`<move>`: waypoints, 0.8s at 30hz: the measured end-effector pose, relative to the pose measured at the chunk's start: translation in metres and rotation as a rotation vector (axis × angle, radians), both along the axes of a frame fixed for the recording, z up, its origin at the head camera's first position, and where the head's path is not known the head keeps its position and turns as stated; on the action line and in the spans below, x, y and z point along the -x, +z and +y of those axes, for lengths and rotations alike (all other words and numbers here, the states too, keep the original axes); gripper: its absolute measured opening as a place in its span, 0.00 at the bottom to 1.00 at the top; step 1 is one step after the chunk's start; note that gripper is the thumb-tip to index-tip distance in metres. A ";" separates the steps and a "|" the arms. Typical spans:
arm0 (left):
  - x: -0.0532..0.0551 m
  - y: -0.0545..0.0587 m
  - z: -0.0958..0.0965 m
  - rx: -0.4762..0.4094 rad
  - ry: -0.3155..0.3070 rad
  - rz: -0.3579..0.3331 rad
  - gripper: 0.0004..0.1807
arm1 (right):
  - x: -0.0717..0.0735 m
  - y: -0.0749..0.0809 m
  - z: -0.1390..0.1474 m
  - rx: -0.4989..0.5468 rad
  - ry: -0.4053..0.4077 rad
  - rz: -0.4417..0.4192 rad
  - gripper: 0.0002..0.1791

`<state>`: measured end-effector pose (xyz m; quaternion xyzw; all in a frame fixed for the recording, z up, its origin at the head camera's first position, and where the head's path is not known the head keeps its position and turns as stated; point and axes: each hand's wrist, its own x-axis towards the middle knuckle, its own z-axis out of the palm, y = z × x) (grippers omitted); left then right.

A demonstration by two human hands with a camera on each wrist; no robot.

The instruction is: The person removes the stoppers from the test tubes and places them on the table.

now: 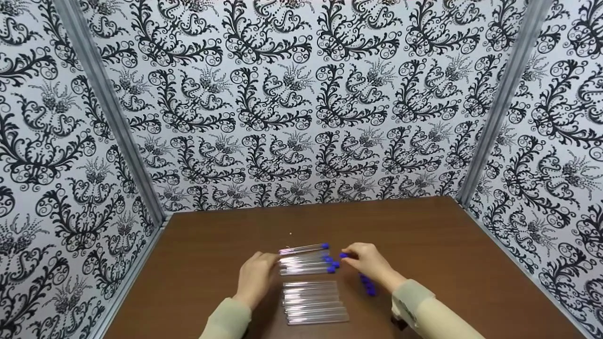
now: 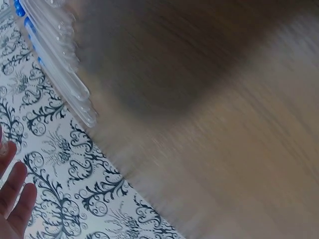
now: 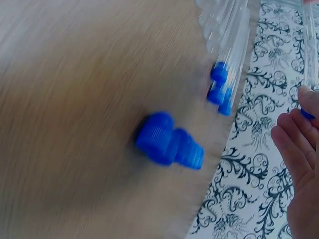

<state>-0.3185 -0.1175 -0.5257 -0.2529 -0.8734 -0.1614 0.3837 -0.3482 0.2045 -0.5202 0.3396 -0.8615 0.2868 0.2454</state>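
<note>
My left hand [image 1: 256,278] pinches a clear test tube by one end, just left of the upper group of tubes; in the left wrist view a bit of glass shows at its fingertips. In the right wrist view that held test tube [image 3: 309,45] reaches to my right thumb. My right hand [image 1: 370,263] pinches a blue cap [image 1: 344,255] at the tube's other end; whether the cap is seated on the tube I cannot tell. Beneath lie blue-capped test tubes [image 1: 306,270], side by side. Closer to me is a stack of uncapped test tubes [image 1: 313,303].
Loose blue caps [image 1: 367,285] sit in a short row below my right hand. The brown table [image 1: 212,240] is bounded by patterned walls [image 1: 278,108] at the back and both sides, with grey posts [image 1: 113,113] at the corners.
</note>
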 end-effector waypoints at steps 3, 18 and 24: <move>0.000 -0.001 -0.002 -0.016 0.012 -0.014 0.09 | 0.001 0.000 0.006 -0.018 -0.023 -0.026 0.10; 0.002 -0.008 0.007 0.020 0.033 -0.083 0.07 | 0.015 0.002 0.019 0.005 -0.084 -0.191 0.10; 0.003 -0.017 0.009 0.048 0.043 -0.128 0.07 | 0.024 -0.005 0.028 -0.020 -0.131 -0.210 0.07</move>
